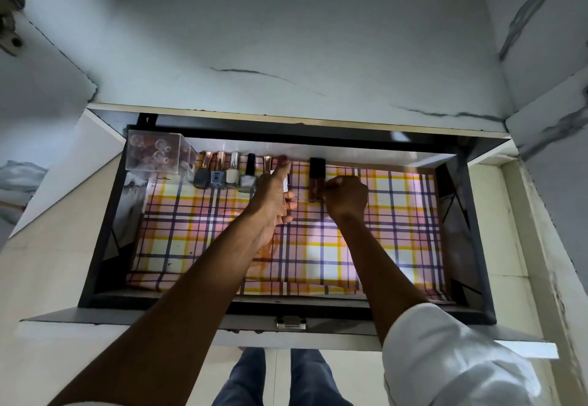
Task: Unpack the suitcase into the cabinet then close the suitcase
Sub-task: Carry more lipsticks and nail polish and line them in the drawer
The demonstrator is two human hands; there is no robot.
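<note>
An open cabinet drawer lined with plaid paper fills the middle of the head view. Several nail polish bottles stand in a row along its back edge. My left hand reaches to the right end of that row, thumb and fingers around a red-capped bottle. My right hand is closed in a fist beside a dark lip gloss tube, its fingertips pinching the tube's lower part. The tube stands upright a little right of the row. The suitcase is out of view.
A clear plastic box holding small round bottles sits in the drawer's back left corner. A metal latch is on the drawer's front rim. Marble-patterned cabinet walls rise behind and at both sides. My legs show below on the tiled floor.
</note>
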